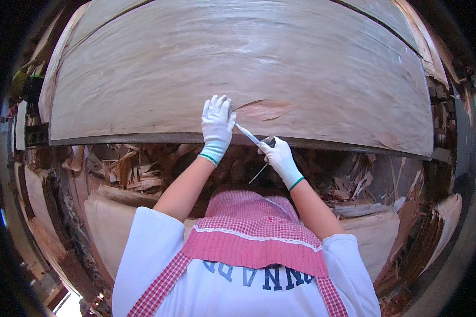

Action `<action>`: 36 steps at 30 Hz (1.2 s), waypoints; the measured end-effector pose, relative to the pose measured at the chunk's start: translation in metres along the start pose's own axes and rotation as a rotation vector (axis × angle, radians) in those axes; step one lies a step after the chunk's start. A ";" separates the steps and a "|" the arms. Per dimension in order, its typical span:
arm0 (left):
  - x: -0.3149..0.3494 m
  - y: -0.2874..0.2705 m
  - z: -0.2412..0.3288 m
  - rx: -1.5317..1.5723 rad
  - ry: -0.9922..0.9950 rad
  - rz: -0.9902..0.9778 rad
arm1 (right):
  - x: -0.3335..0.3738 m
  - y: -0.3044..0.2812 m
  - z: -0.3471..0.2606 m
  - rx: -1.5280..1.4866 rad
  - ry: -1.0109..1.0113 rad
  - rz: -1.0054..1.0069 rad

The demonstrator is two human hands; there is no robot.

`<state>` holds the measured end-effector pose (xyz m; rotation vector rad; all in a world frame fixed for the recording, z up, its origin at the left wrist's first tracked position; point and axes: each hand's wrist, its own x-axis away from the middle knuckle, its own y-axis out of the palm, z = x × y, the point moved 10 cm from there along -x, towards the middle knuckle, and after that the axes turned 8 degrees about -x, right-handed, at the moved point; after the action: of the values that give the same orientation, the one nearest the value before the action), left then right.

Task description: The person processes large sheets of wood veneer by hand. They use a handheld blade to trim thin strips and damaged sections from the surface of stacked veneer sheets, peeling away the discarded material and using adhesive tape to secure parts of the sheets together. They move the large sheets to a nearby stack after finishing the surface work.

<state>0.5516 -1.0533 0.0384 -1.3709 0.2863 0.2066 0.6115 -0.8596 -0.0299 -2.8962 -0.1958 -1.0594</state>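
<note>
My left hand (218,124), in a white glove with a green-edged cuff, lies on a large pale sheet of wood veneer (238,58) near its front edge. Its fingers are stretched out flat. Beside its fingertips is a leaf-shaped, pinkish-brown patch (267,109) in the veneer; whether it is a gap or a loose piece I cannot tell. A narrow white tape strip (247,133) runs from by the left thumb to my right hand (281,158), also gloved, which is closed on it at the sheet's edge. A small dark object shows at the right fingers, its kind unclear. A thin white end hangs below.
Torn veneer scraps (137,171) are heaped below the front edge, with more scraps (354,185) at the right. Stacked veneer sheets (111,216) stand at lower left, others (444,227) at lower right. A red checked apron (254,232) covers my front.
</note>
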 end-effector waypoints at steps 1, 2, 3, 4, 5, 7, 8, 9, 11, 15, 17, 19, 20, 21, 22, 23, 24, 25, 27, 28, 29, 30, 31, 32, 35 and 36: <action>0.003 0.008 -0.005 0.030 -0.003 -0.053 | -0.001 0.002 -0.005 0.096 -0.082 -0.016; 0.005 0.013 -0.007 0.016 0.016 -0.062 | -0.005 0.001 -0.011 0.193 -0.170 -0.027; 0.006 0.018 -0.007 0.003 0.036 -0.071 | -0.008 0.000 -0.016 0.290 -0.257 -0.037; 0.007 0.022 -0.007 -0.010 0.058 -0.080 | -0.006 -0.007 -0.037 0.640 -0.534 0.026; 0.009 0.025 -0.008 -0.021 0.051 -0.118 | -0.009 -0.026 -0.051 0.726 -0.572 0.085; 0.009 0.022 -0.010 -0.020 0.032 -0.119 | -0.011 -0.071 -0.075 0.639 -0.498 0.141; 0.008 0.022 -0.006 -0.016 0.028 -0.116 | -0.014 -0.094 -0.076 0.467 -0.385 0.138; 0.003 0.015 0.001 -0.041 -0.006 -0.135 | -0.018 -0.111 -0.070 0.224 -0.248 0.129; -0.011 0.008 0.045 -0.059 0.135 -0.067 | -0.022 -0.135 -0.067 0.058 -0.199 0.174; -0.032 0.033 0.147 0.120 0.484 -0.036 | -0.041 -0.153 -0.030 -0.011 -0.074 0.200; -0.031 0.047 0.170 0.113 0.585 -0.092 | -0.042 -0.152 -0.030 -0.039 -0.092 0.207; -0.025 0.066 0.179 -0.016 0.656 -0.158 | -0.040 -0.152 -0.032 -0.037 -0.104 0.233; -0.025 0.067 0.183 -0.003 0.678 -0.210 | -0.041 -0.155 -0.031 -0.030 -0.112 0.244; -0.025 0.060 0.186 0.006 0.706 -0.266 | -0.041 -0.157 -0.029 -0.032 -0.119 0.256; -0.024 0.057 0.188 0.015 0.735 -0.322 | -0.040 -0.157 -0.027 -0.034 -0.126 0.268; -0.024 0.058 0.187 0.028 0.724 -0.350 | -0.035 -0.149 -0.024 -0.067 -0.147 0.286; -0.023 0.058 0.186 0.022 0.717 -0.349 | -0.026 -0.137 -0.020 -0.099 -0.169 0.311; -0.023 0.058 0.187 0.015 0.718 -0.341 | -0.021 -0.120 0.001 -0.173 -0.138 0.267; -0.026 0.052 0.186 0.080 0.679 -0.303 | 0.007 -0.107 0.017 -0.288 -0.069 0.316; -0.034 0.047 0.180 0.179 0.599 -0.274 | 0.029 -0.114 0.008 -0.327 -0.029 0.407; -0.040 0.041 0.175 0.277 0.521 -0.251 | 0.039 -0.135 0.007 -0.406 -0.136 0.428; -0.043 0.035 0.170 0.368 0.444 -0.234 | 0.050 -0.161 0.008 -0.491 -0.241 0.444; -0.037 0.016 0.173 0.597 0.368 -0.208 | 0.069 -0.180 -0.004 -0.351 -0.302 0.490; -0.017 0.020 0.184 0.822 0.268 -0.414 | 0.089 -0.194 -0.015 -0.271 -0.345 0.501; 0.056 0.021 0.253 1.539 -0.151 -1.110 | 0.126 -0.194 -0.039 0.024 -0.398 0.460; 0.066 0.015 0.274 1.636 -0.270 -1.236 | 0.139 -0.193 -0.052 0.163 -0.462 0.466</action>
<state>0.6317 -0.7832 0.0505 0.2869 -0.5772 -0.7509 0.6573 -0.6595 0.1003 -2.7775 0.3458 -0.2856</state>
